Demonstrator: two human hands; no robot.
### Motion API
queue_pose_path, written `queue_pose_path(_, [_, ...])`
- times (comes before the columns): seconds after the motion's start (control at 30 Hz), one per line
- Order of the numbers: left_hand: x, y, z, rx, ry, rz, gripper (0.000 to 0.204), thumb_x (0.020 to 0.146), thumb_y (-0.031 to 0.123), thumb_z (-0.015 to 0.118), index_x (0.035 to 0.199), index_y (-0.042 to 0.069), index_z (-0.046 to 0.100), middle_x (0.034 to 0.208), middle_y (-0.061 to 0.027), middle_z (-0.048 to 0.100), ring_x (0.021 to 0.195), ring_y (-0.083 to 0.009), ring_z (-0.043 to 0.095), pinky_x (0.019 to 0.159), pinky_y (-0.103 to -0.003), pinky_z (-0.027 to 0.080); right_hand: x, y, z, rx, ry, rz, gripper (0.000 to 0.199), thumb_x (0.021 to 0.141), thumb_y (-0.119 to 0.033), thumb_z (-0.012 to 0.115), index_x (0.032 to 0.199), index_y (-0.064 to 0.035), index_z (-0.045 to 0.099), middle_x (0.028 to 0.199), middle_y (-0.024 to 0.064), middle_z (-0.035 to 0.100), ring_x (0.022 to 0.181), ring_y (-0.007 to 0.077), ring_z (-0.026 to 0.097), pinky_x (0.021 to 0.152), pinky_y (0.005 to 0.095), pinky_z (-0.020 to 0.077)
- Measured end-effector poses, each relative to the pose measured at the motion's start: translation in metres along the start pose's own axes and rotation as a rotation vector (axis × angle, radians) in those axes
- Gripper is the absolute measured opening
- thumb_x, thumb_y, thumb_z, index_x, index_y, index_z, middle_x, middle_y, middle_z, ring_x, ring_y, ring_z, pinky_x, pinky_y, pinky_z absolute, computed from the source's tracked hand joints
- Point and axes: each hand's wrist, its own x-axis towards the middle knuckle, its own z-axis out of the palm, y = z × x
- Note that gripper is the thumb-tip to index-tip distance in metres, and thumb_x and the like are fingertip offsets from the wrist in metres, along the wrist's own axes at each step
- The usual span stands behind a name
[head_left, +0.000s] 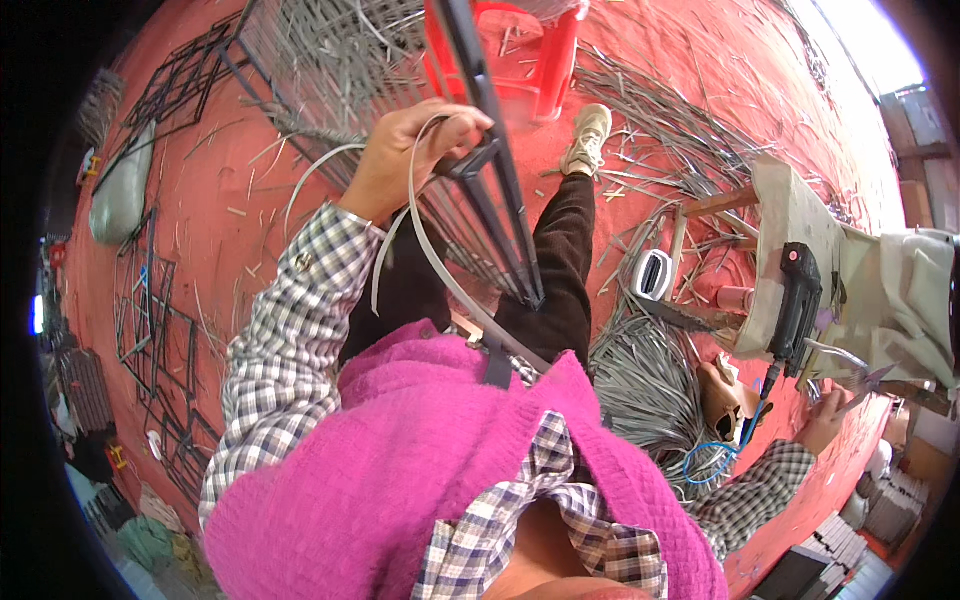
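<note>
On black frame: left hand curled | Beside bench: right hand, hold unclear

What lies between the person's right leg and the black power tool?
In the head view: a white oval object, grey strips, a pink cylinder and the edge of a cloth-covered bench.

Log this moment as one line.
left hand: holding dark frame, pale strip alongside; right hand: at scissors-like tool, grip unclear; grey strips: on red floor
</note>
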Motion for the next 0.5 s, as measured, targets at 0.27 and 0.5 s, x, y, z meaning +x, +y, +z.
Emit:
queue_pose_path(0.27, [-0.005,0.008,-0.012,-0.188,-0.124,-0.176,0.037,0.095,0.035,0.049,0.102,0.001,0.064,0.073,0.0001,0.056,0.070,-0.0068,0.057,0.065,-0.020,0.048,-0.222,-0.132,0.163,0.213,-1.618,0.153,0.043,0.078,-0.018,0.056,0.117,-0.0011,0.053,0.109,0.0110,0.058,0.098,0.0254,0.054,0.092,0.0404,0.0392])
queue_pose_path(0.5, [-0.004,0.000,-0.021,-0.198,-0.195,-0.097,0.033,0.095,0.031,0.050,0.104,0.002,0.063,0.074,-0.0023,0.060,0.071,-0.0074,0.059,0.064,-0.019,0.048,-0.207,-0.215,0.224,-0.077,-0.928,-0.511,0.066,0.076,-0.024,0.065,0.130,0.0031,0.038,0.095,0.0146,0.057,0.083,0.0224,0.056,0.075,0.0332,0.0455])
